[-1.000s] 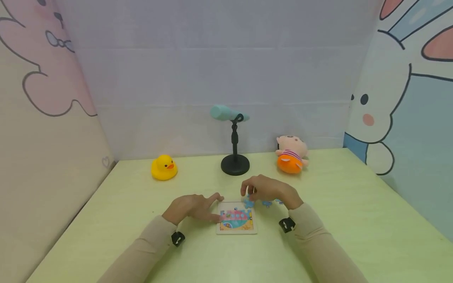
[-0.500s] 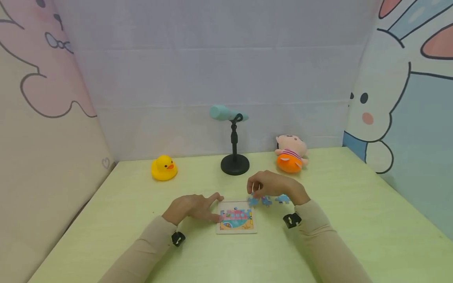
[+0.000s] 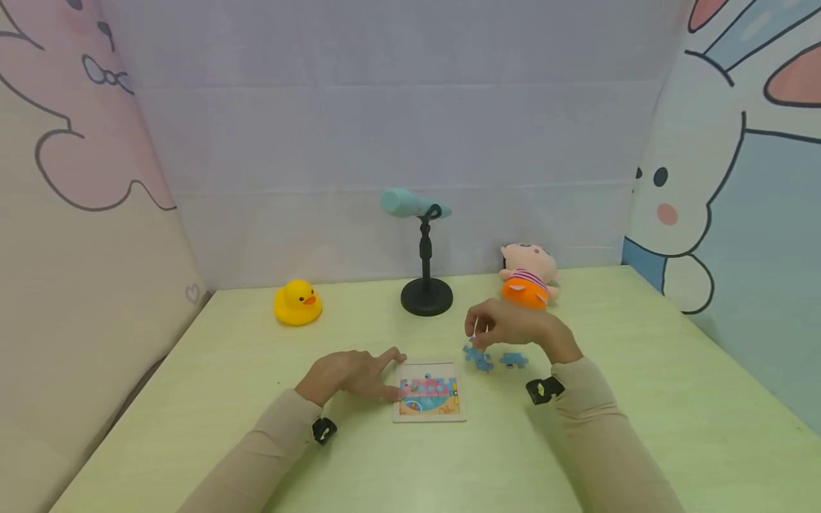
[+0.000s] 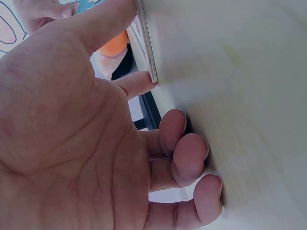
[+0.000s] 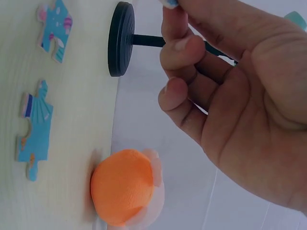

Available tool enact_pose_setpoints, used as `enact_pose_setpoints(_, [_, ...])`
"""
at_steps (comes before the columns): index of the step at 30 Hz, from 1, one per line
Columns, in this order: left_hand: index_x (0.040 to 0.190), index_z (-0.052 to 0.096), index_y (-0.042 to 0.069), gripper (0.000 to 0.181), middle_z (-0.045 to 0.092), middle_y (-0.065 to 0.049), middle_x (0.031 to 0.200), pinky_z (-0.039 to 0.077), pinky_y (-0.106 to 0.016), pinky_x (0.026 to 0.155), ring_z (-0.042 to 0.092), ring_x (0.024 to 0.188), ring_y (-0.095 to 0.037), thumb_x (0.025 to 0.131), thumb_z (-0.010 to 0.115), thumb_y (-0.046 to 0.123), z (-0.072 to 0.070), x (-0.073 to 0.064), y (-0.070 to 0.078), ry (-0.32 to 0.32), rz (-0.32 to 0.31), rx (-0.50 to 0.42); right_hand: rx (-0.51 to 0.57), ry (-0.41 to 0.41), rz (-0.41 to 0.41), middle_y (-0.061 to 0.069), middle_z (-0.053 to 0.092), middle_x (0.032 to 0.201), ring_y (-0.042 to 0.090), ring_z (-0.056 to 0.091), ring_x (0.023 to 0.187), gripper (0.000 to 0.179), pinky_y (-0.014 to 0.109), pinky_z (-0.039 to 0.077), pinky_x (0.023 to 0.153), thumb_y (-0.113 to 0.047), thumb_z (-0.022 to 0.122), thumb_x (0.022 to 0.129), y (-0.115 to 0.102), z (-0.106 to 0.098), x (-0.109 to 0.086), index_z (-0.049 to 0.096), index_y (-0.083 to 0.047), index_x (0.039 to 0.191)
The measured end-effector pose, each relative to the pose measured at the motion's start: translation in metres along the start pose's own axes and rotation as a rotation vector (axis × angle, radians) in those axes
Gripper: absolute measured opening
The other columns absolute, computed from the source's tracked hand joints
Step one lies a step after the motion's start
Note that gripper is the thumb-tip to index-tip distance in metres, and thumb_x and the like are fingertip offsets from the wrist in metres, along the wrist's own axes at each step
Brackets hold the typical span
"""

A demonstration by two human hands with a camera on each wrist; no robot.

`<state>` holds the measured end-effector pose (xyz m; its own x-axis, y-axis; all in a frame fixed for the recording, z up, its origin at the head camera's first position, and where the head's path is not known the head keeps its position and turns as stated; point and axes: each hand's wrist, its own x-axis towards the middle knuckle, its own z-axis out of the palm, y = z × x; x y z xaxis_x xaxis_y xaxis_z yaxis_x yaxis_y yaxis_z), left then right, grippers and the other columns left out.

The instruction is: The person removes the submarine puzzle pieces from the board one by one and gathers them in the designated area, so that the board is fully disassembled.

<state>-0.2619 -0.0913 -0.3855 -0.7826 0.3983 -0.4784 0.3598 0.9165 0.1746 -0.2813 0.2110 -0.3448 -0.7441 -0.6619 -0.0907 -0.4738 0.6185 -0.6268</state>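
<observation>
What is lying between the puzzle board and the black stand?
Nothing: the head view shows bare table between the puzzle board and the black stand.

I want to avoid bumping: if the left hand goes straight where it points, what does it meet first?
Most probably the puzzle board, since the left hand seems to touch its edge.

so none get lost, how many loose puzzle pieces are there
3: one piece in the right hand, second piece right of the board, third piece farther right. More may be hidden.
</observation>
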Motion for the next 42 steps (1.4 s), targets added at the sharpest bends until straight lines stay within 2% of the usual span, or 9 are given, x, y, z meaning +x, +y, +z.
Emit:
enact_pose_setpoints(3, [0.147, 0.033, 0.039, 0.069, 0.061, -0.009, 0.105, 0.046, -0.044, 0.077, 0.055, 0.087, -0.023, 0.089, 0.06, 0.066, 0.0, 0.001, 0.0, -0.007, 0.001, 0.002, 0.026, 0.019, -0.022, 0.002, 0.066, 0.083, 0.035, 0.065, 0.081, 0.006, 0.031, 0.052, 0.072, -0.006, 0.069, 0.094, 0.004, -0.004, -0.006, 0.064, -0.005, 0.096])
enact_pose_setpoints(8, [0.146, 0.033, 0.039, 0.068, 0.06, -0.008, 0.099, 0.045, -0.042, 0.073, 0.056, 0.084, -0.022, 0.09, 0.059, 0.066, -0.001, 0.002, -0.001, -0.004, 0.007, 0.008, 0.007, 0.052, -0.038, 0.002, 0.067, 0.083, 0.036, 0.065, 0.082, 0.006, 0.032, 0.051, 0.072, -0.006, 0.069, 0.093, 0.008, -0.013, -0.017, 0.065, -0.006, 0.097])
enact_pose_setpoints(14, [0.147, 0.033, 0.038, 0.069, 0.061, -0.009, 0.101, 0.045, -0.044, 0.075, 0.056, 0.085, -0.023, 0.089, 0.06, 0.065, 0.0, 0.001, -0.003, 0.001, 0.015, -0.003, 0.014, 0.049, 0.028, 0.002, 0.066, 0.086, 0.034, 0.064, 0.086, 0.005, 0.035, 0.051, 0.076, -0.008, 0.068, 0.095, 0.013, -0.022, -0.026, 0.067, -0.007, 0.099])
enact_pose_setpoints(19, [0.147, 0.033, 0.038, 0.07, 0.059, -0.007, 0.095, 0.043, -0.042, 0.072, 0.056, 0.082, -0.023, 0.089, 0.061, 0.065, 0.001, 0.001, -0.004, -0.002, 0.008, -0.007, 0.031, 0.053, 0.059, 0.002, 0.064, 0.09, 0.029, 0.06, 0.086, 0.007, 0.037, 0.051, 0.078, -0.011, 0.067, 0.096, 0.02, -0.027, -0.034, 0.07, -0.008, 0.102])
enact_pose_setpoints(24, [0.147, 0.032, 0.038, 0.07, 0.06, -0.007, 0.098, 0.043, -0.042, 0.072, 0.056, 0.083, -0.023, 0.089, 0.061, 0.064, 0.002, 0.003, -0.004, -0.007, 0.014, -0.009, 0.044, 0.064, 0.1, 0.002, 0.062, 0.089, 0.03, 0.057, 0.085, 0.005, 0.039, 0.049, 0.076, -0.013, 0.066, 0.097, 0.031, -0.031, -0.042, 0.07, -0.012, 0.1])
enact_pose_setpoints(27, [0.147, 0.033, 0.038, 0.069, 0.061, -0.008, 0.101, 0.044, -0.043, 0.073, 0.056, 0.084, -0.023, 0.09, 0.061, 0.064, 0.004, 0.004, -0.005, -0.009, 0.015, -0.011, 0.049, 0.07, 0.111, 0.003, 0.061, 0.087, 0.03, 0.056, 0.083, 0.005, 0.035, 0.048, 0.073, -0.012, 0.066, 0.097, 0.038, -0.032, -0.045, 0.07, -0.012, 0.1])
enact_pose_setpoints(36, [0.147, 0.032, 0.038, 0.07, 0.06, -0.008, 0.098, 0.044, -0.043, 0.073, 0.056, 0.082, -0.023, 0.09, 0.061, 0.064, 0.005, 0.002, -0.004, -0.023, 0.004, -0.006, 0.076, 0.031, 0.129, 0.002, 0.06, 0.084, 0.019, 0.053, 0.075, 0.014, 0.028, 0.045, 0.066, -0.012, 0.064, 0.097, 0.051, -0.03, -0.052, 0.069, -0.002, 0.106])
enact_pose_setpoints(42, [0.149, 0.03, 0.038, 0.071, 0.059, -0.008, 0.099, 0.044, -0.043, 0.075, 0.056, 0.085, -0.023, 0.09, 0.06, 0.065, -0.002, 0.006, -0.003, -0.021, 0.024, -0.01, 0.038, -0.029, 0.215, 0.001, 0.058, 0.079, 0.017, 0.051, 0.071, 0.01, 0.029, 0.042, 0.064, -0.006, 0.062, 0.095, 0.06, -0.036, -0.056, 0.067, -0.002, 0.103])
